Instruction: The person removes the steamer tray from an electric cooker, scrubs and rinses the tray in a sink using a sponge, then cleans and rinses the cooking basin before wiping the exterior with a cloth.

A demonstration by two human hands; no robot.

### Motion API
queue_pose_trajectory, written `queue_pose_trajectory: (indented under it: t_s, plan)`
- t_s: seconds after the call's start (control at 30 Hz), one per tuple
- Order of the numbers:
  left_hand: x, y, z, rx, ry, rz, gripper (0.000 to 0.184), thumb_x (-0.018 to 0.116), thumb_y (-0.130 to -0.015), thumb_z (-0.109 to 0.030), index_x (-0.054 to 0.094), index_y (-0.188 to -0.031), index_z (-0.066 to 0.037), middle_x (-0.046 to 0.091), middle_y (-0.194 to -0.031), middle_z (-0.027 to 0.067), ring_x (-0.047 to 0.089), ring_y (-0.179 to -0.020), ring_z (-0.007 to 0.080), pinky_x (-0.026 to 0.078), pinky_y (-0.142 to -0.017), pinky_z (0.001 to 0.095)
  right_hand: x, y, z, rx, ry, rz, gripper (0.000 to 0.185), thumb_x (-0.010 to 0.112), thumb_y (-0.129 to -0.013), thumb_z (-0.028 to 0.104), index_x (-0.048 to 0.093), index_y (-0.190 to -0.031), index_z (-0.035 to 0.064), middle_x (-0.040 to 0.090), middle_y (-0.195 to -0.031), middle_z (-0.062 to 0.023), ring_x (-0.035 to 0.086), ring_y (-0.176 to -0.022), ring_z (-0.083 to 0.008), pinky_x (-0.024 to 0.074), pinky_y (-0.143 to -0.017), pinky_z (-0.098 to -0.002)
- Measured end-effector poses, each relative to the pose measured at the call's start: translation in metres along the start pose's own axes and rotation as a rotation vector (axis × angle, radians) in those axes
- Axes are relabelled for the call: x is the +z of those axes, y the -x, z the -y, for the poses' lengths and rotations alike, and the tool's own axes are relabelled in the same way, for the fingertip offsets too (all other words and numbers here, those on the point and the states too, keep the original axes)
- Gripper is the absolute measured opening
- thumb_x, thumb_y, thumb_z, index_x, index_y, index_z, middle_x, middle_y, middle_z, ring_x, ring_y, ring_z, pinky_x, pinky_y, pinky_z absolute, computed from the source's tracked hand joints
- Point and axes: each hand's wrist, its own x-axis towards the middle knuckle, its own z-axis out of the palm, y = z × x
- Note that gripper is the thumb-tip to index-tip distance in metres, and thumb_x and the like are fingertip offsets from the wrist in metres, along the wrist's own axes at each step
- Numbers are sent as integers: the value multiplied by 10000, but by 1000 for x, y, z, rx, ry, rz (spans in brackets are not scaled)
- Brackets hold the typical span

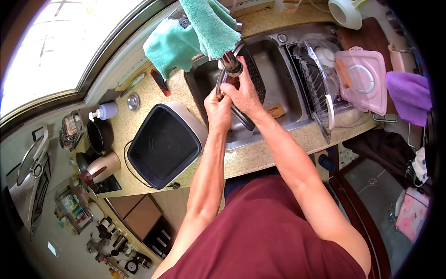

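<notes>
Sink [281, 83] set into a speckled bench [181, 90], viewed from above. A dark, metal-edged item [245, 120] is held over the basin, directly below the faucet head [232, 67]; its identity cannot be told, as much of it is covered by fingers. Its edge is grasped by the left hand [218, 111], whose fingers are curled around it. The right hand [245, 96] is laid against the left, with its thumb brought near the left knuckles and its fingers extended upward beside the faucet; whether the item is gripped or merely steadied by it cannot be told. The hands are kept close together, presumably so that a slim object can be controlled in the narrow space beneath the outlet. Whether water is running cannot be made out.

Beside the right hand, a dark perforated panel [257, 76] is partly seen; whether it is joined to the held item is unclear. Farther along the basin, a wood-coloured piece [276, 111] is lodged near the right forearm. Turquoise cloths [216, 35] are hung above the faucet, probably to be dried within reach. A deep dark-lined vessel [165, 144] is stood on the bench to the left, its mouth upward, apparently so that the basin is left free. On the opposite side, a pink lid [375, 83] is propped by the dish rack [298, 69], perhaps for draining.
</notes>
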Motion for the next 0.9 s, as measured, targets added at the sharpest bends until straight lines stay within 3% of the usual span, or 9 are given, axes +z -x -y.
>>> queue_pose_trajectory:
  t_s: [0.17,0.2,0.23,0.3,0.4,0.5,0.67,0.73,0.9]
  plan:
    - [1,25,-9,30,-25,-87,138,680,-862,37,685,-982,-31,579,-818,-89,454,-708,2,373,-643,191,8,-42,-35,-257,384,-179,655,490,-959,233,314,-1462,-148,252,-1552,-375,211,-1482,-487,197,-1229,-488]
    - [-6,31,-5,27,-10,-97,166,687,-853,47,681,-998,-33,552,-822,-99,430,-707,4,355,-639,188,8,-53,-24,-128,261,-237,587,474,-976,235,384,-1407,-154,319,-1507,-374,276,-1443,-500,250,-1203,-506]
    - [-10,36,-3,27,-13,-96,166,687,-853,47,681,-998,-33,552,-822,-99,430,-707,4,355,-639,188,4,-71,-62,-354,557,-269,493,467,-990,267,502,-1317,-100,483,-1382,-345,447,-1333,-455,373,-1111,-484]
    - [-17,47,-4,21,13,-114,239,695,-845,48,685,-1071,-29,548,-857,-101,428,-710,2,356,-638,182,-4,-76,-35,-19,165,-106,364,499,-989,260,592,-1199,-21,633,-1188,-267,598,-1140,-407,470,-972,-451]
    - [-17,55,-36,-52,-7,-58,367,680,-867,32,642,-1229,-11,611,-978,-66,522,-813,31,432,-741,205,7,-77,-29,-117,118,-133,274,570,-967,252,645,-1093,21,698,-1005,-198,676,-968,-351,513,-850,-415]
    - [-34,48,-56,-267,12,176,451,650,-915,-30,561,-1354,14,639,-1149,4,565,-987,72,454,-887,232,28,-62,-18,-109,-27,-63,269,634,-943,256,679,-1097,40,719,-967,-179,702,-924,-297,528,-831,-397]
    - [-27,49,-39,-105,-29,19,342,631,-935,-27,584,-1271,11,686,-1102,60,654,-955,125,533,-846,286,38,-46,-11,-182,132,-27,267,675,-919,252,701,-1107,64,739,-916,-170,720,-917,-331,540,-814,-382]
    - [-23,57,-46,-116,23,6,300,631,-944,-46,596,-1237,6,670,-1095,42,620,-959,109,503,-866,281,35,-48,-34,73,39,-79,267,681,-898,251,698,-1066,46,727,-955,-193,688,-967,-360,532,-836,-403]
    - [-27,68,-42,-118,135,-40,222,653,-948,-72,605,-1157,-14,658,-1060,33,584,-913,93,479,-847,266,0,-44,-42,-311,446,-144,258,587,-918,213,624,-1019,-22,623,-1100,-248,552,-1125,-472,452,-979,-514]
